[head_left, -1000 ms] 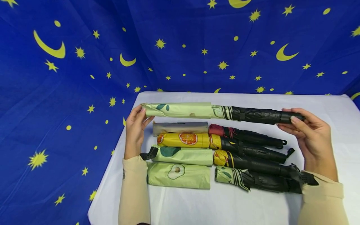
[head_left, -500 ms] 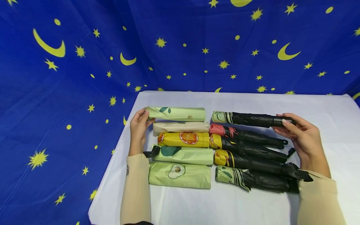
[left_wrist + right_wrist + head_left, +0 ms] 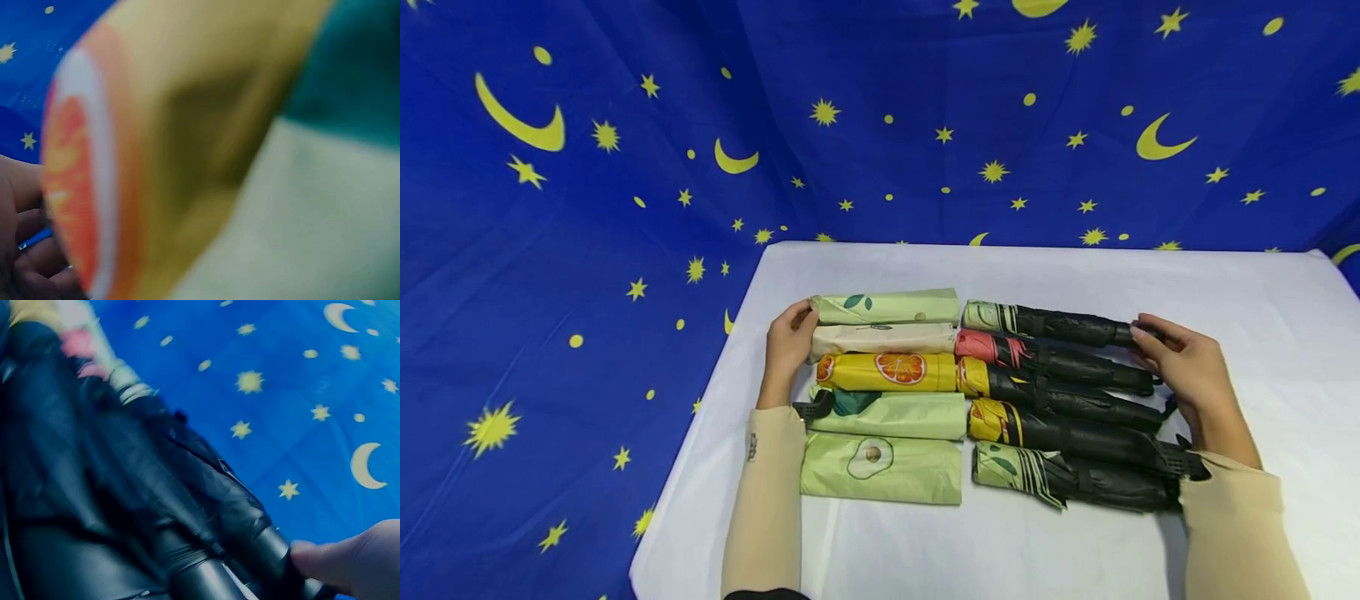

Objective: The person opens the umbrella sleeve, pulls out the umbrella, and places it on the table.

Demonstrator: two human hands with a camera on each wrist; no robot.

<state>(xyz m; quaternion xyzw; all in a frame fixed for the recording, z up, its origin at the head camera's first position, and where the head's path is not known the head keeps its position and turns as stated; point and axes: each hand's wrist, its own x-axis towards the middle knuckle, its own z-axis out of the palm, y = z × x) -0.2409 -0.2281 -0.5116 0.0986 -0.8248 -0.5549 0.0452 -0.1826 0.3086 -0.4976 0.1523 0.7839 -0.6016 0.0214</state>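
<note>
My left hand (image 3: 790, 340) pinches the left end of a pale green umbrella sleeve (image 3: 898, 308) with a leaf print, at the back of the left column. My right hand (image 3: 1191, 367) holds the black handle end of a folded umbrella (image 3: 1063, 326) with a green, striped top, lying in line with that sleeve. A short gap parts the two. In the right wrist view, the thumb (image 3: 331, 559) presses the dark handle. The left wrist view is mostly filled by a yellow orange-slice sleeve (image 3: 78, 187), with the left fingers partly hidden behind it.
Before the held pair lie a cream sleeve (image 3: 883, 338), the yellow sleeve (image 3: 925, 372) and two more green sleeves. Alongside are a red-topped umbrella (image 3: 988, 344), two yellow-topped umbrellas and a green-topped one (image 3: 1000, 467). Blue star-and-moon cloth (image 3: 880, 150) hangs behind the white table (image 3: 880, 550).
The sleeve and umbrella, first held together as one length above the rows, came apart and were lowered into the back row. Both hands moved down and inward; the sleeve shifted slightly right.
</note>
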